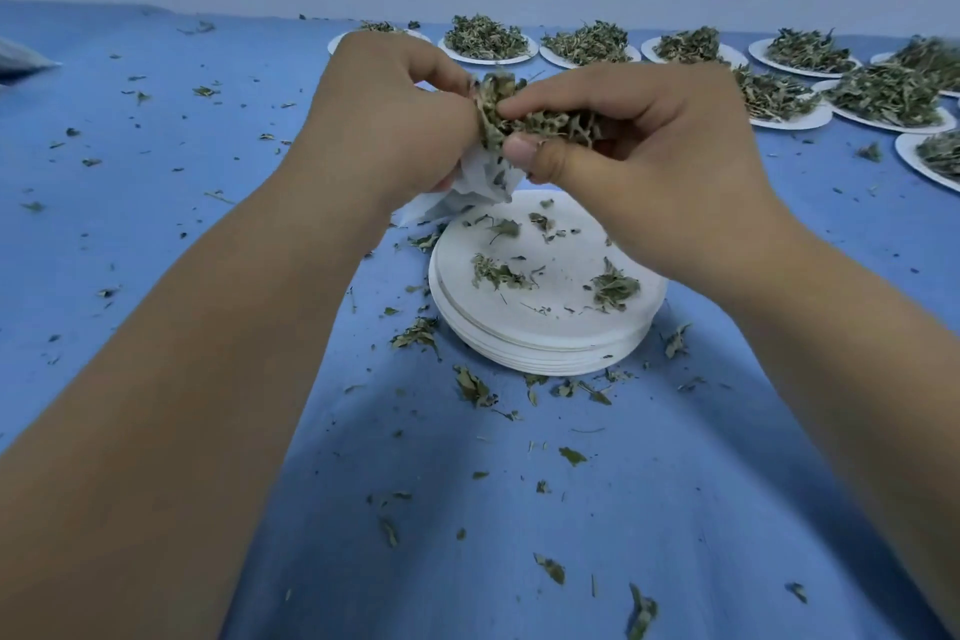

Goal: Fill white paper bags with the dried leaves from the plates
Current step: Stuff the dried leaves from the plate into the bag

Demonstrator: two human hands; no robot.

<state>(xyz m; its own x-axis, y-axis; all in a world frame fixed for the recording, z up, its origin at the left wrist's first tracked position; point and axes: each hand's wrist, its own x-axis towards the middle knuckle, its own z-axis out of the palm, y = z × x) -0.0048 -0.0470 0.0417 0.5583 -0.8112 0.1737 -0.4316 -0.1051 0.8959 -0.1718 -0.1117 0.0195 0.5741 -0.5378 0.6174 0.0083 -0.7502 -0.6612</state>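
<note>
My left hand [384, 120] grips a white paper bag [480, 185] by its mouth, held up above a stack of white plates [545, 343]. My right hand [639, 156] pinches a clump of dried leaves [535, 120] between thumb and fingers at the bag's opening. Some leaves stick out of the bag's top. The bag's lower part hangs crumpled below my left hand, just over the stack's far rim. The top plate of the stack holds only a few leaf scraps [613, 288].
The blue cloth-covered table [208, 172] is littered with leaf bits. Several white plates heaped with dried leaves [485, 39] stand in rows at the back and far right [888, 96]. A pale object [21, 60] lies at the left edge.
</note>
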